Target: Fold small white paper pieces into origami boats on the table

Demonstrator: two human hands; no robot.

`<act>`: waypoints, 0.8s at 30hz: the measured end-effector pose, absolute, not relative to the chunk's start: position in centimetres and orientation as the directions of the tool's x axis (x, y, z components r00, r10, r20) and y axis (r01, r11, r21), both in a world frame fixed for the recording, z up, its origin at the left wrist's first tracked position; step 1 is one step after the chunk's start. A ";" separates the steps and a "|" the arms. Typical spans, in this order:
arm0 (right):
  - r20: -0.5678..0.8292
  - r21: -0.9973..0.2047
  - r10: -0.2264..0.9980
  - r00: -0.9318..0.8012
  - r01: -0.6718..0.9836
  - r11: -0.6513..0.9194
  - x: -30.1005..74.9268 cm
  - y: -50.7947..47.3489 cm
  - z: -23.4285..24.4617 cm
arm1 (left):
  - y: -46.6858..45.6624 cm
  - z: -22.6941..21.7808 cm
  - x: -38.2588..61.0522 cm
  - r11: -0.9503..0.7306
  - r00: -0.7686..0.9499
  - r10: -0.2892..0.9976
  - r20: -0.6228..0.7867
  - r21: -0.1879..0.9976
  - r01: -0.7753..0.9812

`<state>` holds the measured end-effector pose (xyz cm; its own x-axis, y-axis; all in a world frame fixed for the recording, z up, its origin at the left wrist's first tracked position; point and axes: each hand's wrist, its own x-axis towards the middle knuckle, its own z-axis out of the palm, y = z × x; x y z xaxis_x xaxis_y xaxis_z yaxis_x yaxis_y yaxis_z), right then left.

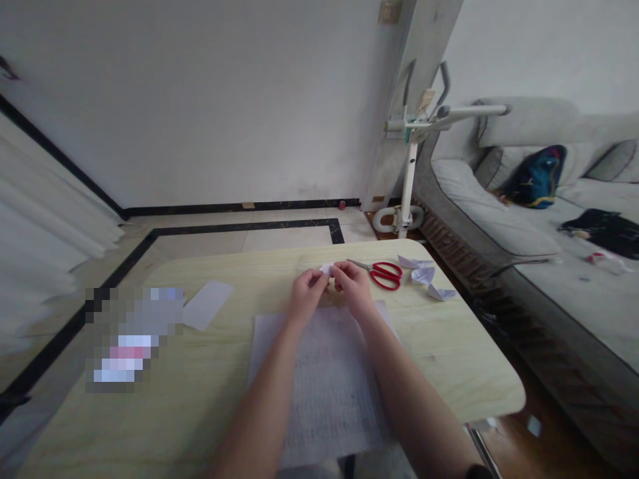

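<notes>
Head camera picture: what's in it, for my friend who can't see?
The left hand and right hand pinch a small white paper piece over a wooden table. A large sheet lies under the arms; red scissors and folded paper shapes sit to the right.

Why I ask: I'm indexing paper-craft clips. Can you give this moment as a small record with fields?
left hand: pinches the small paper piece, just above the table
right hand: pinches the same piece from the other side
under forearms: large sheet, flat on the table
right of hands: red scissors, then folded paper pieces
left of hands: white paper slip, lying apart
</notes>
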<state>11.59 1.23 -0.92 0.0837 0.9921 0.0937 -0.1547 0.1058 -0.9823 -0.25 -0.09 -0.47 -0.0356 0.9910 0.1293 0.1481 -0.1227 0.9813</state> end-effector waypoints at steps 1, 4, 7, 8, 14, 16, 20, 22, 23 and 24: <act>0.112 -0.987 0.989 0.098 -0.104 0.122 11.7 1.3 -1.0 | 0.0 -0.6 -0.2 -0.142 -0.041 0.988 0.150 0.978 0.150; 0.209 -0.975 0.972 0.104 0.093 0.200 11.8 1.3 -1.2 | 0.3 -1.2 -0.2 -0.203 -0.106 0.970 0.220 0.968 0.147; 0.274 -0.939 0.960 0.056 0.232 0.255 11.7 1.1 -1.2 | 0.5 -1.3 -0.5 -0.222 -0.162 0.952 0.258 0.952 0.210; 0.285 -0.930 0.957 0.046 0.256 0.264 11.6 1.1 -1.2 | 0.5 -1.3 -0.6 -0.221 -0.165 0.951 0.263 0.947 0.234; 0.301 -0.918 0.952 0.063 0.290 0.271 11.5 1.0 -1.0 | 0.6 -0.9 -0.8 -0.202 -0.144 0.959 0.246 0.943 0.263; 0.287 -0.926 0.956 0.064 0.273 0.260 11.6 1.0 -0.9 | 0.5 -0.9 -0.7 -0.199 -0.145 0.960 0.240 0.947 0.253; 0.249 -0.950 0.967 0.060 0.207 0.232 11.5 1.1 -1.0 | 0.4 -0.7 -0.6 -0.174 -0.161 0.965 0.209 0.963 0.208; 0.232 -0.961 0.970 0.068 0.171 0.218 11.4 1.2 -1.2 | 0.4 -0.5 -0.5 -0.152 -0.165 0.969 0.181 0.973 0.173; 0.225 -0.964 0.971 0.074 0.158 0.212 11.4 1.2 -1.3 | 0.4 -0.4 -0.5 -0.143 -0.165 0.972 0.168 0.977 0.156; 0.219 -0.967 0.973 0.078 0.149 0.206 11.3 1.2 -1.4 | 0.3 -0.3 -0.5 -0.135 -0.165 0.974 0.157 0.981 0.140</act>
